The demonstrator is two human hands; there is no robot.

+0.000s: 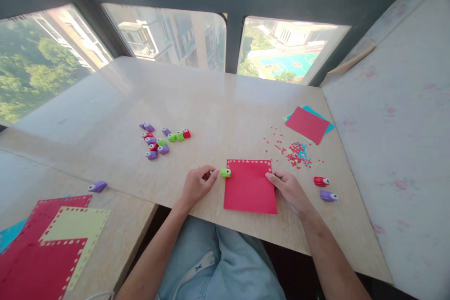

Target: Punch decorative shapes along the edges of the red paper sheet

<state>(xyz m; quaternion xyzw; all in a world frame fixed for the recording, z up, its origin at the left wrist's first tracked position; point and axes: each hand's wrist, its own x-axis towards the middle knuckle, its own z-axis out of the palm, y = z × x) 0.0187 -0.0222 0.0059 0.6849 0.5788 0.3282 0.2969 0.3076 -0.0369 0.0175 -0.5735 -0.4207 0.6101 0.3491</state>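
A square of red paper [250, 190] lies at the table's front edge, with small punched holes along its top edge and upper corners. My right hand [290, 190] grips its right edge, thumb on top and the other fingers partly hidden. At the left edge of the paper sits a green craft punch [225, 173], its round top marked with a dark star. My left hand [199, 185] is just left of that punch, its fingers curled and the thumb close to the index finger. Nothing shows between them, and a small gap seems to separate them from the punch.
Several purple, green and red punches [161, 142] cluster left of centre. A red punch [321, 181] and a purple punch [328, 196] lie at right. Paper confetti [298, 154] and stacked coloured sheets [307, 124] are behind. Hole-edged sheets [79, 222] and another purple punch [97, 186] lie left.
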